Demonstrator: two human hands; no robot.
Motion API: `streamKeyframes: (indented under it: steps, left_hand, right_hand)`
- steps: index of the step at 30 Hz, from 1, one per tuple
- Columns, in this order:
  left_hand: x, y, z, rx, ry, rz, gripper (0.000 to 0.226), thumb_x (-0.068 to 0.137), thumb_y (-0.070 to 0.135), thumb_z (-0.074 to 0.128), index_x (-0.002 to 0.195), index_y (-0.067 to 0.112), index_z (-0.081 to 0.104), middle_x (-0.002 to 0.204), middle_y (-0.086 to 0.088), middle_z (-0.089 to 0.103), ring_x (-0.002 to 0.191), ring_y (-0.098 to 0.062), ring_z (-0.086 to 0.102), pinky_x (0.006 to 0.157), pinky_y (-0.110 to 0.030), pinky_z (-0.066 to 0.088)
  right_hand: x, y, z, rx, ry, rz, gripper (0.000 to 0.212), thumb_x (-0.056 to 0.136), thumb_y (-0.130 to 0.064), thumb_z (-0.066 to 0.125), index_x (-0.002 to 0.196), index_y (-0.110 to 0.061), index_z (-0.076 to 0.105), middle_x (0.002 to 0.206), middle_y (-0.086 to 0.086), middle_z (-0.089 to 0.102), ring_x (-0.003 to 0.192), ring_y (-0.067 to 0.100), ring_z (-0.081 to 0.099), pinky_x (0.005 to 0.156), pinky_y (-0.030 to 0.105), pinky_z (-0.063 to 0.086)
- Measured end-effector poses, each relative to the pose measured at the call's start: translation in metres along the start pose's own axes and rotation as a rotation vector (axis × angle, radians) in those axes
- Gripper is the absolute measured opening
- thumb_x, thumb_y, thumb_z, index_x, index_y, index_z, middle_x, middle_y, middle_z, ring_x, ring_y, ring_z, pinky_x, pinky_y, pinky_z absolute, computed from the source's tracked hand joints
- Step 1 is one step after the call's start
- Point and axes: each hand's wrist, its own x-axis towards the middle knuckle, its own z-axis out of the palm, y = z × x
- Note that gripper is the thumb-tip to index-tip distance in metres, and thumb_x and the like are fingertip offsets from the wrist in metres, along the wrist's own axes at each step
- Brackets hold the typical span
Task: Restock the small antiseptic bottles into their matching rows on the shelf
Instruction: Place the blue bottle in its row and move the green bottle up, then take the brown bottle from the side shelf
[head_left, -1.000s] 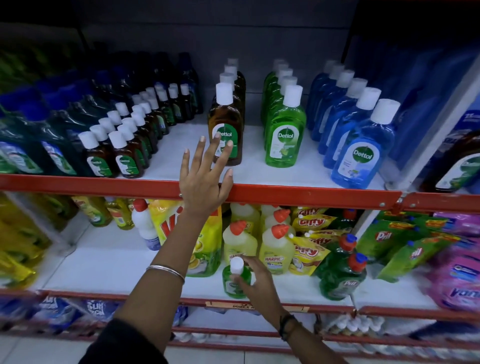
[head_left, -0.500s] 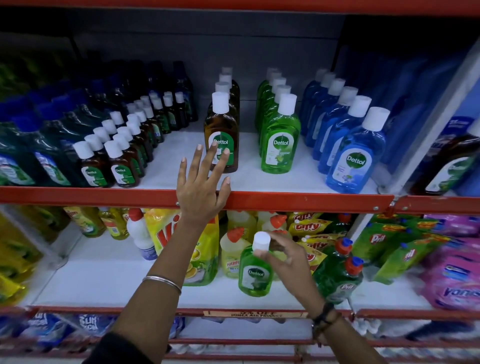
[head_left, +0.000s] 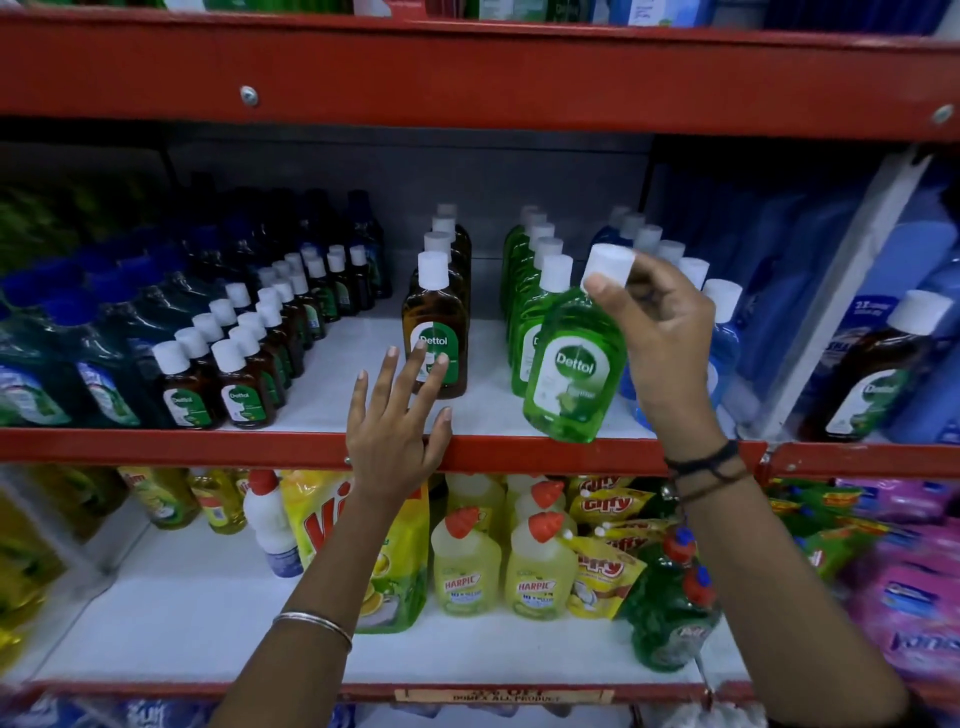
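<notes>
My right hand grips a green Dettol bottle by its white cap and neck. The bottle hangs tilted at the front of the green bottle row, its base over the red shelf lip. My left hand rests open on that lip with fingers spread, just in front of the brown Dettol row. A blue bottle row stands behind my right hand, partly hidden. Small brown bottles fill several rows to the left.
Dark teal bottles crowd the far left of the shelf. A white divider separates another section with a large brown bottle. The lower shelf holds yellow cleaner bottles, pouches and green bottles. A red shelf beam runs overhead.
My right hand has lifted the green bottle from the lower shelf up to the front of the green row. My left hand stayed on the shelf lip.
</notes>
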Motion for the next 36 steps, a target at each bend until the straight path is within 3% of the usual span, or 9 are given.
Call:
streamKeyframes:
  steps: [6,9,15,18,24,27,29,33,36]
  left_hand:
    - [0.000,0.000,0.001,0.010,0.005,0.001,0.050,0.101,0.045,0.028,0.147,0.026,0.038,0.150,-0.005,0.045,0.142,-0.026,0.038,0.112,-0.051,0.033]
    - [-0.001,0.000,0.000,0.008,0.012,-0.001,0.050,0.101,0.044,0.029,0.146,0.026,0.039,0.150,-0.005,0.045,0.142,-0.026,0.038,0.112,-0.051,0.032]
    - [0.000,0.001,0.001,0.016,-0.002,-0.012,0.051,0.098,0.042,0.036,0.146,0.025,0.041,0.151,-0.005,0.045,0.142,-0.026,0.038,0.112,-0.051,0.033]
    - [-0.001,0.001,0.000,0.007,-0.016,-0.024,0.051,0.098,0.043,0.035,0.146,0.025,0.040,0.152,-0.005,0.044,0.142,-0.026,0.038,0.112,-0.051,0.033]
    - [-0.007,-0.011,-0.008,0.004,-0.052,-0.053,0.051,0.098,0.042,0.035,0.146,0.024,0.042,0.152,-0.005,0.044,0.143,-0.026,0.037,0.112,-0.052,0.033]
    - [-0.009,-0.020,-0.010,0.036,-0.052,-0.073,0.052,0.099,0.042,0.035,0.146,0.023,0.043,0.152,-0.006,0.043,0.143,-0.027,0.036,0.112,-0.052,0.032]
    - [0.015,0.033,-0.002,-0.069,-0.044,0.017,0.052,0.099,0.042,0.035,0.146,0.022,0.044,0.152,-0.007,0.044,0.143,-0.028,0.037,0.111,-0.054,0.032]
    - [0.010,0.019,-0.008,-0.041,-0.070,-0.033,0.053,0.098,0.041,0.035,0.145,0.018,0.045,0.151,-0.010,0.044,0.142,-0.031,0.037,0.111,-0.055,0.031]
    - [-0.002,0.005,-0.008,-0.008,-0.066,-0.028,0.052,0.098,0.041,0.036,0.144,0.017,0.046,0.151,-0.010,0.044,0.142,-0.031,0.037,0.110,-0.056,0.032]
  right_hand:
    - [0.017,0.031,0.008,-0.089,-0.028,0.054,0.036,0.076,-0.030,0.075,0.107,-0.012,0.069,0.093,0.006,0.071,0.083,0.024,0.066,0.077,0.038,0.057]
    - [0.011,0.047,0.009,-0.117,-0.058,0.083,0.035,0.076,-0.031,0.076,0.106,-0.016,0.068,0.092,0.004,0.070,0.081,0.017,0.064,0.077,0.035,0.056]
    - [0.005,0.052,0.013,-0.124,-0.046,0.084,0.031,0.077,-0.024,0.076,0.106,-0.023,0.067,0.090,-0.006,0.068,0.076,0.000,0.061,0.072,0.017,0.051]
    - [0.000,0.052,0.013,-0.146,-0.022,0.068,0.033,0.077,-0.028,0.076,0.109,-0.026,0.065,0.098,-0.002,0.071,0.082,0.002,0.064,0.075,0.019,0.052]
    - [-0.013,0.047,0.006,-0.203,-0.068,0.026,0.045,0.083,-0.031,0.070,0.122,-0.012,0.060,0.112,0.005,0.069,0.102,0.013,0.065,0.090,0.027,0.053]
    - [-0.016,0.035,-0.011,-0.205,0.025,-0.063,0.036,0.087,-0.025,0.067,0.120,-0.011,0.061,0.109,0.004,0.068,0.102,0.012,0.064,0.090,0.025,0.052]
    - [-0.014,0.010,-0.101,-0.268,0.267,-0.184,0.027,0.090,-0.020,0.064,0.115,-0.010,0.062,0.102,-0.001,0.067,0.097,0.007,0.064,0.088,0.024,0.051]
    - [0.004,0.021,-0.145,-0.254,0.510,-0.276,0.017,0.093,-0.024,0.059,0.110,-0.019,0.062,0.095,-0.018,0.069,0.092,0.008,0.064,0.084,0.031,0.052]
    - [0.015,0.041,-0.180,-0.334,0.593,-0.257,0.024,0.095,-0.026,0.057,0.116,-0.015,0.059,0.106,0.002,0.065,0.100,0.023,0.062,0.087,0.043,0.051]
